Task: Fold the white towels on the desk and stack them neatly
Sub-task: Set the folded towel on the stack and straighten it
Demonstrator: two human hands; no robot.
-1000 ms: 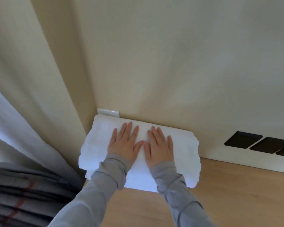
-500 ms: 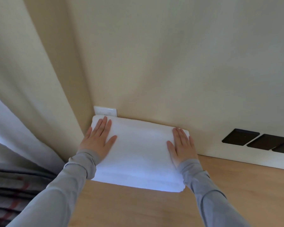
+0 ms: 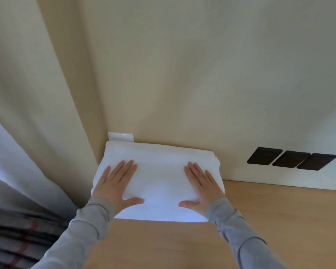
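Where the wooden worktop [image 3: 279, 220] meets the cream wall [image 3: 202, 74], one folded bundle of white towel [image 3: 159, 171] lies in the far left corner, its far edge against the wall and its near edge facing the person. How many layers or separate towels make up the bundle cannot be told from this angle. Two hands lie on top of it. The left hand [image 3: 114, 183] rests flat near the bundle's left edge, fingers straight and together, thumb spread toward the middle. The right hand [image 3: 202, 185] mirrors it near the right edge, also flat with straight fingers and the thumb pointing inward. Neither hand grips the cloth; both are spread open, palms down, well apart from each other with bare towel between them. Two grey sleeves [image 3: 81, 230] cover the forearms. One small white wall plate [image 3: 121, 136] shows just behind the bundle's far left corner. Three dark square plates [image 3: 291, 159] sit in a row on the wall to the right. One pale curtain [image 3: 37, 94] hangs at the left, with a grey fabric with red stripes [image 3: 12, 239] below it.
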